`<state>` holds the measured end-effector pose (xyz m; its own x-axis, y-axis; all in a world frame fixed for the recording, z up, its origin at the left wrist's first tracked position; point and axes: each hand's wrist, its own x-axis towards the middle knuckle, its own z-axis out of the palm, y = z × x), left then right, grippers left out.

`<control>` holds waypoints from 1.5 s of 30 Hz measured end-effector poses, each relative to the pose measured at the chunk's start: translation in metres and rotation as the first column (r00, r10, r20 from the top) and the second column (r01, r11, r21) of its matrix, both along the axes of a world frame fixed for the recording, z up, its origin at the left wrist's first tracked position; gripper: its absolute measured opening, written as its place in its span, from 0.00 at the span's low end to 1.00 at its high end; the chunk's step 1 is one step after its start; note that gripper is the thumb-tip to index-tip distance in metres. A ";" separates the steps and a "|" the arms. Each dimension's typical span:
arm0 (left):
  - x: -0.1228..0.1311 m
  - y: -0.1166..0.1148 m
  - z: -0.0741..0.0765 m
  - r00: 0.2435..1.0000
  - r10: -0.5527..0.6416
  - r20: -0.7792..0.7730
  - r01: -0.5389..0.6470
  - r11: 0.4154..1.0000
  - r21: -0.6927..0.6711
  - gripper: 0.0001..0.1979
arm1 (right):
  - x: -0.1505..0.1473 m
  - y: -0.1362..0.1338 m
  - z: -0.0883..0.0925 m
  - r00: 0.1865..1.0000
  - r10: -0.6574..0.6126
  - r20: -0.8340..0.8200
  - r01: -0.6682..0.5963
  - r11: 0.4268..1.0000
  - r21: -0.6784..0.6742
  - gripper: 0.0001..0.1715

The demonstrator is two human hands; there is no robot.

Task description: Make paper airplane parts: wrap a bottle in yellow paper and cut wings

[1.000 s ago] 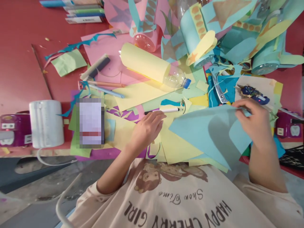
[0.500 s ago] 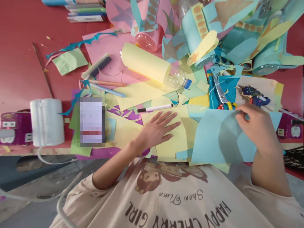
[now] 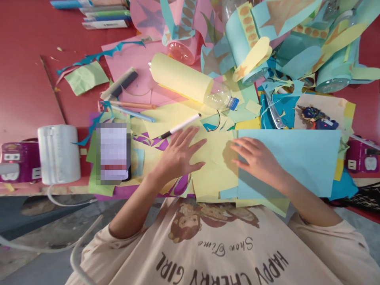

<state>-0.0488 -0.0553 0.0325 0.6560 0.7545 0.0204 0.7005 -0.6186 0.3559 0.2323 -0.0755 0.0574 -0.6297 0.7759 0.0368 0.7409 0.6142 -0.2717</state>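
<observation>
All visible fingers are open: your left hand (image 3: 178, 156), left of centre, nears a black-and-white marker (image 3: 183, 124); your right hand (image 3: 259, 157), right of centre, overlaps light-blue paper (image 3: 311, 162).

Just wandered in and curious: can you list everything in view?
Large sheet: one, light blue, below right hand
Other paper: many pieces, mixed colours, across table
Marker: one, white and black, beyond left hand
Wrapped bottle: one, pale yellow, centre
Decorated bottles: several, pink and blue, far side
Scissors: one, silver, beyond large sheet
Trinket: one, dark blue, beside scissors
Device: one, blurred, left of left hand
Pouch: one, white, left side
Purple objects: two, purple, side edges
Pens: several, mixed colours, upper left
Table: one, red, underneath
Shirt: one, cream, bottom
Left hand: one, bare, over paper, fingers spread
Right hand: one, bare, over large sheet's left edge
</observation>
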 end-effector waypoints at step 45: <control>-0.008 0.033 0.020 0.787 0.268 0.555 -0.298 0.954 -0.038 0.15 | -0.003 -0.001 -0.019 0.983 0.166 -0.083 -0.179 0.967 -0.180 0.24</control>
<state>-0.0570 -0.0220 0.0525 0.2807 0.8928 0.3524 0.5436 -0.4504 0.7083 0.2293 -0.0766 0.0387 -0.7558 0.6527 -0.0515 0.6044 0.6653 -0.4382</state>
